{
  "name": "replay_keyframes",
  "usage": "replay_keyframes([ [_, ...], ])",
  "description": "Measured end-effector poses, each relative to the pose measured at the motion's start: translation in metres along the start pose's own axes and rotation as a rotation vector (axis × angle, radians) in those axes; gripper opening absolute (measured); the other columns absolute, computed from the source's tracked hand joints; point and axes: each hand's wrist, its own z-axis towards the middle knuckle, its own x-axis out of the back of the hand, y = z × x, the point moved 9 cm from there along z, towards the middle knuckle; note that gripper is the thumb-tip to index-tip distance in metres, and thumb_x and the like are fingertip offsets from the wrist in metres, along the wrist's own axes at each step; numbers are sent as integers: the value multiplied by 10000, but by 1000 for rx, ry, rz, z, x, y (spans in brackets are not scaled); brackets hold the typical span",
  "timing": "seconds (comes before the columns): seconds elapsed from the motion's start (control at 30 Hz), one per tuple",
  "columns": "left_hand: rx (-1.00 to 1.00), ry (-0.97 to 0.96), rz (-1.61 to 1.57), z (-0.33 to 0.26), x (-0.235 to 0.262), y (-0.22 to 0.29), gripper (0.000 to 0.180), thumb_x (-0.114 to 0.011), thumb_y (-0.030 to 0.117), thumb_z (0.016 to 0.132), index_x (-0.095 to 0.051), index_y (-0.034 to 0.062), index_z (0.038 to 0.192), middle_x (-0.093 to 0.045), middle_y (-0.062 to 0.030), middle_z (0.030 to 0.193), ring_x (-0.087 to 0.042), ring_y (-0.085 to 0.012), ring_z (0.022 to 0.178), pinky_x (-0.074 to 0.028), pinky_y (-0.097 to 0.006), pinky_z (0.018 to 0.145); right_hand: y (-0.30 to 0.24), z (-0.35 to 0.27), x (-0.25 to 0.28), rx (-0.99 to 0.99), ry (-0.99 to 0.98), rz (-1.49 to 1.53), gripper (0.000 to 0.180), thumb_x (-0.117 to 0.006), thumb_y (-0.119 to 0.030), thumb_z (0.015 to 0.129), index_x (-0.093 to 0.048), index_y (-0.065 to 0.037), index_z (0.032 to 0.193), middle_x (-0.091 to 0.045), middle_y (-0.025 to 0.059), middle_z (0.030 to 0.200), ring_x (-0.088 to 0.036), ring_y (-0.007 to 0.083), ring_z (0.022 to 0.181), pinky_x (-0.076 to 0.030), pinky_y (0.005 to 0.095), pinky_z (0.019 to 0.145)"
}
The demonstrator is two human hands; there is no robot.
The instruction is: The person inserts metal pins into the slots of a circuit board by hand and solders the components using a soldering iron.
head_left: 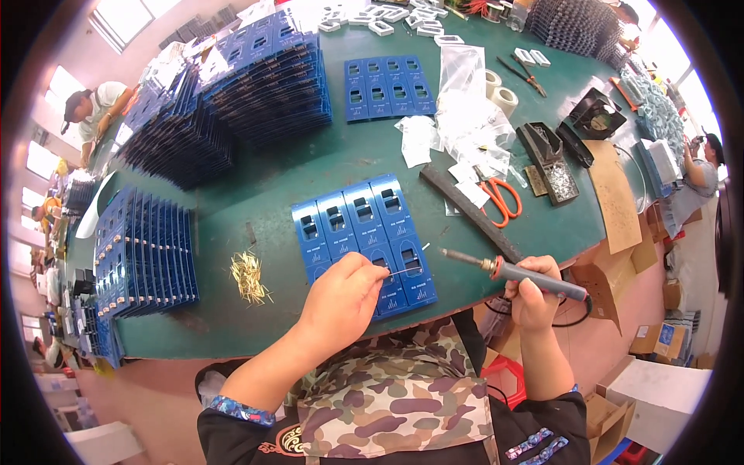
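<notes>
A blue circuit board panel point(360, 209), made of several units with rectangular cut-outs, lies on the table before me. My left hand point(341, 298) is closed over its near part, thumb and forefinger pinching a thin straight piece of wire point(404, 271) that reaches across a right-hand cut-out. Whether it touches the board I cannot tell. To the right, my right hand point(533, 298) grips the grey handle of a soldering iron point(535, 279); its tip points left and stays apart from the panel. Left of the panel, thin gold-coloured pins point(249, 279) lie in a loose heap.
Tall stacks of blue panels point(267, 85) and a shorter stack point(147, 256) fill the left. Another panel point(387, 87) lies farther back. Plastic bags point(469, 101), a dark bar point(469, 209), orange-handled scissors point(502, 201) and a black soldering stand point(549, 163) lie rightward. Other people work around.
</notes>
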Motion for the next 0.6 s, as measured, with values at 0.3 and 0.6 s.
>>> replay_keyframes([
  [0.3, -95, -34, 75, 4, -8, 8, 323, -645, -49, 733, -662, 62, 1035, -580, -93, 827, -584, -268, 713, -485, -360, 601, -5, -7, -10, 173, -54, -281, 183, -643, -22, 793, -516, -4, 924, -586, 111, 787, -575, 158, 659, -494, 284, 596],
  [0.6, -89, -36, 113, 4, -13, 7, 324, -660, -41, 702, -674, 58, 1010, -580, -81, 814, -580, -260, 715, -481, -364, 621, 1, -5, -19, 142, -62, -261, 186, -643, 9, 770, -523, -2, 912, -592, 108, 774, -576, 161, 653, -500, 284, 577],
])
